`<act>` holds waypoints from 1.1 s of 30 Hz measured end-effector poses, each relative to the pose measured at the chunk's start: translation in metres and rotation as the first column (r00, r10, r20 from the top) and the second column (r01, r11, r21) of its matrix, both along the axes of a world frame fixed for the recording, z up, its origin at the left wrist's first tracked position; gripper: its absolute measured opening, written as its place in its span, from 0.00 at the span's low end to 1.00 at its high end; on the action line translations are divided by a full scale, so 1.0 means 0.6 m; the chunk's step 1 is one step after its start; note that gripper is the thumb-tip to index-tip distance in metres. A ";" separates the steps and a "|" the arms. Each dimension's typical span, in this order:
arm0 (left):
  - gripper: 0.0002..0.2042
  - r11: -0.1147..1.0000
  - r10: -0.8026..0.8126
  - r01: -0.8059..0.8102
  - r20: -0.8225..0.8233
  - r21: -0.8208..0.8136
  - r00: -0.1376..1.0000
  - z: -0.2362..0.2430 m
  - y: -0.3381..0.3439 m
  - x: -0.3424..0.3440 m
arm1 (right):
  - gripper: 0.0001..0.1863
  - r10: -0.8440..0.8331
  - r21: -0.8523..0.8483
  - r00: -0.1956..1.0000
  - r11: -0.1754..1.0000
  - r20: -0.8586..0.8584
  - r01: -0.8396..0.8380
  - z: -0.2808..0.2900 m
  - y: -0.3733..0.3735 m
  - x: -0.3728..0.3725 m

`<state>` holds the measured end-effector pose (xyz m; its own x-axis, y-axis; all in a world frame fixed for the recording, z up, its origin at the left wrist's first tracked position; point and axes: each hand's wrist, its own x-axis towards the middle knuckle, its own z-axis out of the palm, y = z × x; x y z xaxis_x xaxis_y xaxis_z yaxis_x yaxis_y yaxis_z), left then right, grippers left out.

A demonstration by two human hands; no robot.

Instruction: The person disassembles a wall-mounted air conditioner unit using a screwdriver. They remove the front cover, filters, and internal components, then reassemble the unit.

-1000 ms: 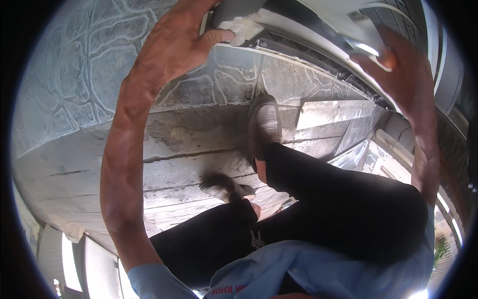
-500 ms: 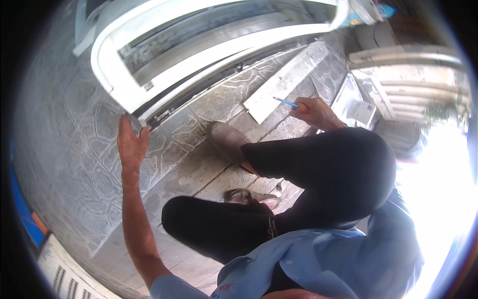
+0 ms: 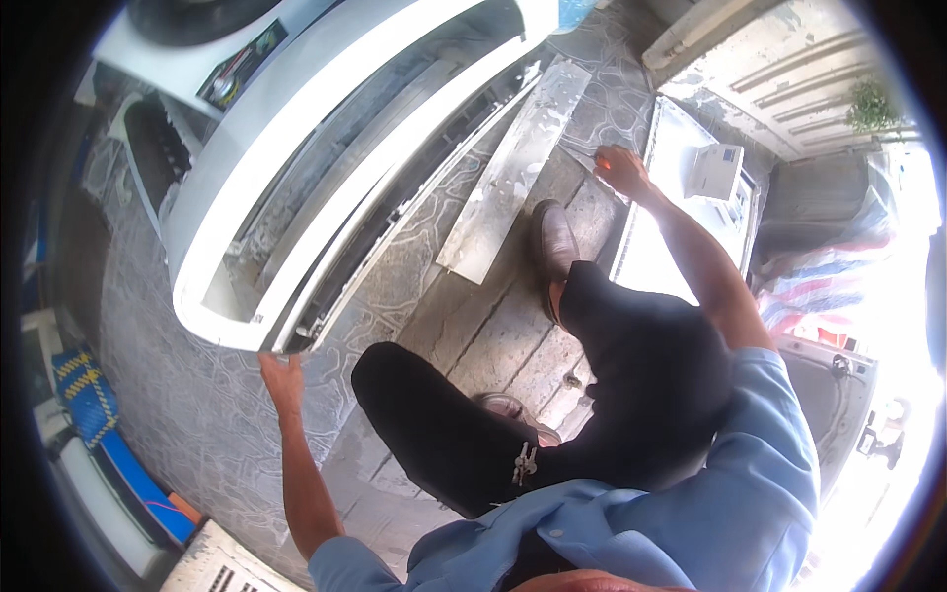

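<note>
A long white appliance casing (image 3: 212, 321) with an open middle lies on its side at the upper left. Along its near edge runs a dark strip (image 3: 340, 271) with fittings. My left hand (image 3: 283, 383) grips the casing's near end corner, its fingertips partly hidden against the edge. Out to the far right, my right hand (image 3: 623, 173) is closed round the orange handle of a screwdriver (image 3: 604, 163). The screwdriver's thin shaft points away to the left and is hard to make out.
A flat whitish board (image 3: 513, 178) lies between the casing and my shoe (image 3: 555, 240). Beyond my right forearm is a white panel (image 3: 656, 247) with a small white box (image 3: 715, 171) on it. A machine with a round dark opening (image 3: 192, 15) stands at the upper left.
My view has shifted, so the casing now sits lower and steeper in it. The right arm has stretched farther out with the screwdriver. My left hand stays at the casing's corner.
</note>
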<state>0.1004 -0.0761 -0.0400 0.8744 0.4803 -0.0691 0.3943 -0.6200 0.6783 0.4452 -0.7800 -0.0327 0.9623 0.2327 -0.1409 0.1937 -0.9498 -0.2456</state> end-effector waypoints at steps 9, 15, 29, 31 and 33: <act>0.21 0.985 0.125 -0.126 -0.017 -0.117 0.992 0.034 -0.044 0.003 | 0.16 -0.200 0.250 0.980 0.948 -0.012 0.196 -0.133 -0.032 0.051; 0.19 0.989 0.146 -0.146 -0.032 0.026 0.989 0.050 -0.051 0.007 | 0.26 -0.157 0.445 0.988 0.884 -0.006 0.143 -0.069 -0.011 0.130; 0.23 0.717 0.449 -0.366 -0.008 -0.593 0.894 0.018 -0.044 -0.001 | 0.31 0.137 0.844 0.954 0.444 0.268 -0.301 -0.046 0.143 0.381; 0.24 0.707 0.443 -0.339 0.014 -0.621 0.896 0.049 -0.004 -0.011 | 0.30 0.085 0.946 0.996 0.322 0.014 -0.041 -0.017 0.179 0.312; 0.25 0.726 0.464 -0.388 -0.013 -0.567 0.886 0.077 0.046 -0.053 | 0.36 0.063 0.925 0.923 0.023 -0.380 0.380 0.085 0.280 0.221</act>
